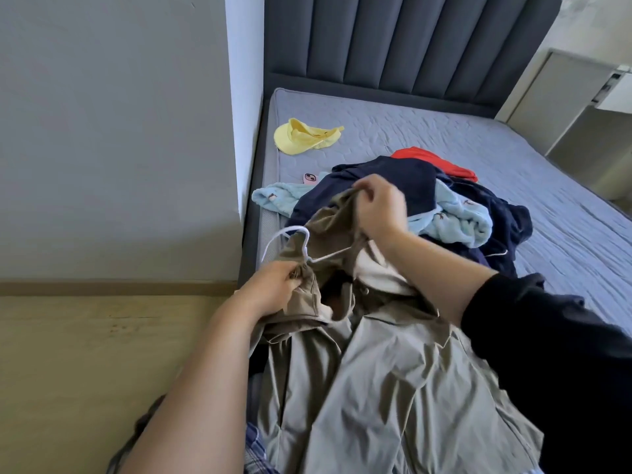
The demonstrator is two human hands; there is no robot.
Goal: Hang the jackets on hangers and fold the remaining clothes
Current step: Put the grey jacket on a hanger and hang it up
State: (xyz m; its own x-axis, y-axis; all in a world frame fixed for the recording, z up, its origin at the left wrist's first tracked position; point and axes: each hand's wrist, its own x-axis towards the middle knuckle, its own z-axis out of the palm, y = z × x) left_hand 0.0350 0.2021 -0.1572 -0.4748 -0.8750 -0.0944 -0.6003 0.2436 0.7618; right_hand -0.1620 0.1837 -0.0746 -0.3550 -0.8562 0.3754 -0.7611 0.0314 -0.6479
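Nearest us, the khaki jacket [376, 388] fills the frame from 6 o'clock up to the centre. Its long axis runs close to 6–12, with the hem end toward the person and the collar end pointing away at the bed. The lower part is spread and creased; the top is bunched up between the two hands.

We see the left hand [273, 285] come in from 7 o'clock on a bare forearm. Its fingers are curled tight on a fold of khaki cloth right under the neck of the white hanger [294, 228]. The hanger's hook arcs toward 10 o'clock, and one thin arm slants right into the jacket's opening.

The right hand [379, 210] reaches in from 4 o'clock, a black sleeve pushed up the forearm. It sits just above centre, wrist bent, finger and thumb pinching the upper edge of the jacket and lifting it.

Behind the hands, at about 1 o'clock, lies a heap — a navy garment [393, 179], a light blue garment [458, 217] and a red garment [434, 160] — on the grey mattress [444, 131]. Toward 11 o'clock we note a pink phone [310, 178], then a yellow cap [301, 136], and farthest off the padded headboard [393, 39].
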